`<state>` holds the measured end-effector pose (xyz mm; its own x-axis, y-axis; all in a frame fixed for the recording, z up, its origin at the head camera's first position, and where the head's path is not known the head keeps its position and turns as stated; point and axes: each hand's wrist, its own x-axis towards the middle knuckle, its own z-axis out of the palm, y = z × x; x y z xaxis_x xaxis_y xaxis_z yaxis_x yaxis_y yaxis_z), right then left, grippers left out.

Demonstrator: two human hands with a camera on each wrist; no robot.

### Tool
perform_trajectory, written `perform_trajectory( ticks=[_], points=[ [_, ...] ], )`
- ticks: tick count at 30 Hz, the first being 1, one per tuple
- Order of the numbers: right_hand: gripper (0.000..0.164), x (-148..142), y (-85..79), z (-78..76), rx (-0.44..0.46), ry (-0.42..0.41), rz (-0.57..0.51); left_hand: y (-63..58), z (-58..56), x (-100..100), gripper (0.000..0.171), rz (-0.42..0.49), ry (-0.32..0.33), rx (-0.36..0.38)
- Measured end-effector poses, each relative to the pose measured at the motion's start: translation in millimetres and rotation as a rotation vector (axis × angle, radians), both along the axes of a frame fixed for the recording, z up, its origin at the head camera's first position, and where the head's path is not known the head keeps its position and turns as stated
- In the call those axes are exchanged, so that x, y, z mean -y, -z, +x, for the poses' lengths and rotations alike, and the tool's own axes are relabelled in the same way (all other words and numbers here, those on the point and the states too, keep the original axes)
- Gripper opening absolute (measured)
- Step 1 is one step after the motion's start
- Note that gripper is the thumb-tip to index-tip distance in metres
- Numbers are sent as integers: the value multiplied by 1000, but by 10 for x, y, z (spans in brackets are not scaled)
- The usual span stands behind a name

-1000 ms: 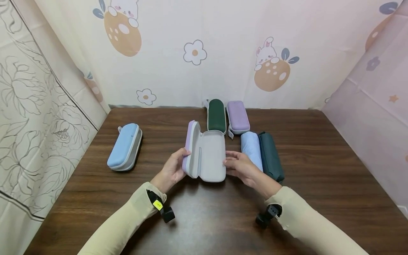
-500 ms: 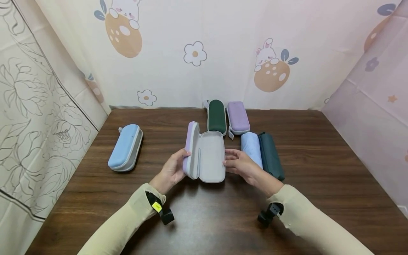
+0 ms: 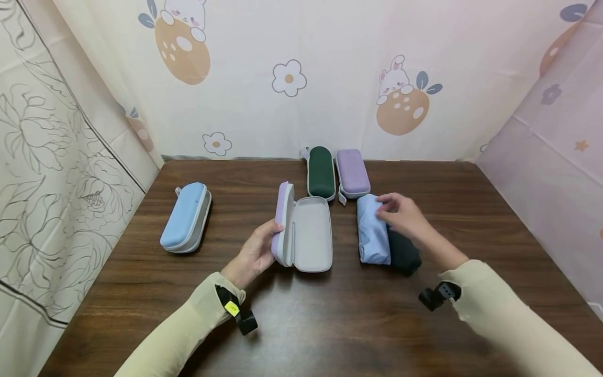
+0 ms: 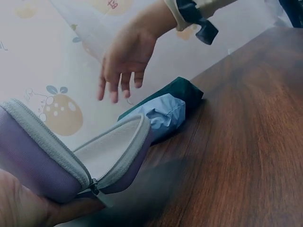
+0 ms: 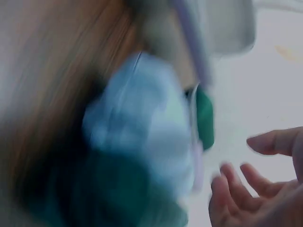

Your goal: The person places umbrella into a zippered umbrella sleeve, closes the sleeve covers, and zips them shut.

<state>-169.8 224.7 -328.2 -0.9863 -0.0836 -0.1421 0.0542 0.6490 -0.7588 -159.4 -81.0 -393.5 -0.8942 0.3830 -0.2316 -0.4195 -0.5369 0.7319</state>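
Observation:
My left hand [image 3: 254, 254] grips the raised half of a purple zip case [image 3: 281, 225]. Unfolded, the case displays its pale grey lining, and in the left wrist view its zipper pull [image 4: 94, 185] hangs at the near corner. Over the upper end of a light blue rolled fabric bundle [image 3: 373, 238], perhaps a folded umbrella, hovers my right hand [image 3: 404, 215]. Its fingers [image 5: 229, 182] curve loosely with nothing between them in the blurred right wrist view. A dark green bundle [image 3: 404, 255] lies against the blue one, partly hidden by the hand.
Behind the unfolded case lie a dark green zip case [image 3: 321, 173] and a second purple zip case [image 3: 353, 172]. A light blue zip case [image 3: 185, 214] rests at the left of the brown wooden table [image 3: 311, 335]. Patterned curtains [image 3: 339, 94] stand along the back and sides.
My right hand has left the right edge of the purple case and moved right and up, over the blue bundle. The left hand keeps its grip.

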Motion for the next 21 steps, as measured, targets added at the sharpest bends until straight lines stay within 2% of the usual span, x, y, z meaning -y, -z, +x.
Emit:
perform_trajectory(
  ticks=[3, 5, 10, 14, 21],
  points=[
    [46, -186, 20, -25, -90, 30, 237, 18, 6, -1, 38, -1, -2, 3],
    [53, -285, 66, -29, -70, 25, 309, 33, 12, -7, 39, 3, -6, 5],
    [69, -400, 232, -35, 74, -12, 383, 56, 40, -35, 51, -17, -50, 17],
    [77, -407, 312, -41, 138, -14, 402, 72, 55, -50, 60, -40, -74, 29],
    [85, -401, 340, -66, 267, 30, 402, 110, 57, -53, 57, -45, -86, 34]
  ],
)
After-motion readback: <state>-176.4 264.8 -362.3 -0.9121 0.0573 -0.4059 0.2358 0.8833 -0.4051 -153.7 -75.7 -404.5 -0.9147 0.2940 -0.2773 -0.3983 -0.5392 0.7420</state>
